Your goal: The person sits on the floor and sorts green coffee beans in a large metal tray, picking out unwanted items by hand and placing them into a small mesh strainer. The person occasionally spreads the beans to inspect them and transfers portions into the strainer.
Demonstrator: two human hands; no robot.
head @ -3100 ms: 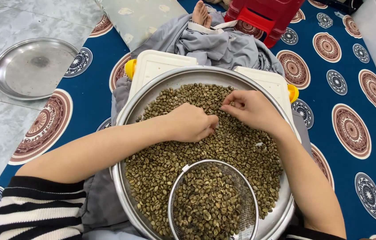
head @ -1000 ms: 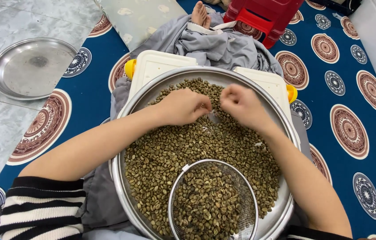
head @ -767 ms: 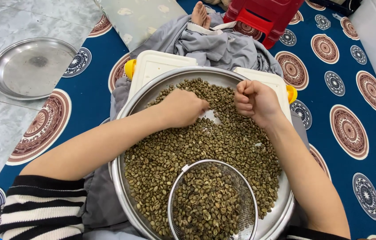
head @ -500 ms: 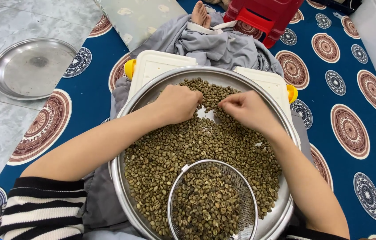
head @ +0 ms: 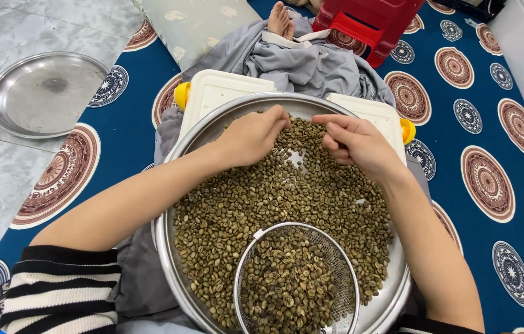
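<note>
While you look down from the head camera, your left hand (head: 254,135) rests curled on the green coffee beans (head: 256,204) at the far side of the steel tray (head: 169,247), raking them. Your right hand (head: 356,143) hovers just beside it, fingers pinched narrow; what they hold, I cannot tell. A mesh sieve (head: 296,281) lies near you, holding beans apart.

Sieve (head: 299,278) – cut off below; left fingertips (head: 277,120) buried.
</note>
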